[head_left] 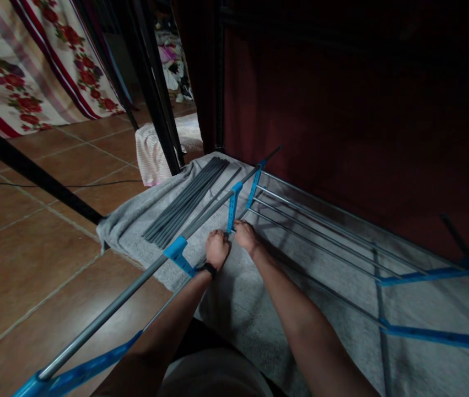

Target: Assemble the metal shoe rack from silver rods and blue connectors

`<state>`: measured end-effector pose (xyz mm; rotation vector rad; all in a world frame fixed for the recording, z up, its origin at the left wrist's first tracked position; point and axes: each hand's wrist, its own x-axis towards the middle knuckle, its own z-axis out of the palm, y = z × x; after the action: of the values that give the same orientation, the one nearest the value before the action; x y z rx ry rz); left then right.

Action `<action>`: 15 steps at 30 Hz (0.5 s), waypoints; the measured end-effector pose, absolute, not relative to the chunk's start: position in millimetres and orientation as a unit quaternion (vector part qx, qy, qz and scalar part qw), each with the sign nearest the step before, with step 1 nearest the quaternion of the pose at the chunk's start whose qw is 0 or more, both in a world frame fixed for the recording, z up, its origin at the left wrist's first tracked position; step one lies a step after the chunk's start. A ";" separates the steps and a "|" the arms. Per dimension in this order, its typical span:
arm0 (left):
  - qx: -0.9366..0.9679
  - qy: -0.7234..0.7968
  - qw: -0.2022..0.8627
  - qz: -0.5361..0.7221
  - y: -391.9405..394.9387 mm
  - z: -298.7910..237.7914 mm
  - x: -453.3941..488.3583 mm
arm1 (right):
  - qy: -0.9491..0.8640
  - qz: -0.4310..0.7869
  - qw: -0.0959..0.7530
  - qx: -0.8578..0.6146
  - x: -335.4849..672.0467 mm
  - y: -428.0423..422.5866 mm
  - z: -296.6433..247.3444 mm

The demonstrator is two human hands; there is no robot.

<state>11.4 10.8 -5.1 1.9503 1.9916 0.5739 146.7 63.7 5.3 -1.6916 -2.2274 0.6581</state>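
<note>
My left hand (216, 249), with a dark watch on its wrist, is closed at the lower end of a blue plastic bracket (231, 208). My right hand (246, 236) is closed just beside it, its fingertips at the same joint around a thin metal rod. Exactly what each set of fingers grips is partly hidden. The bracket belongs to a partly assembled drying rack with a long grey tube (122, 295) running from lower left to upper right. A second blue bracket (178, 255) hangs on that tube, left of my left hand. Several metal rods (300, 223) stretch to the right.
A bundle of loose grey tubes (187, 201) lies on a grey blanket (124, 218). Blue end pieces (436, 333) sit at the right. Black metal legs (155, 82) and a dark red panel (341, 121) stand behind. Tiled floor (15, 242) and a floral curtain (39, 60) are left.
</note>
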 end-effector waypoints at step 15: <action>0.728 0.631 0.156 0.218 -91.1 -0.1 -10.8 | -0.720 0.286 0.212 -0.595 154.6 59.0 6.6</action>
<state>-10.8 -91.1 -0.1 2.0849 1.8081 0.6230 154.6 59.0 6.6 -1.6536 -2.0002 0.7954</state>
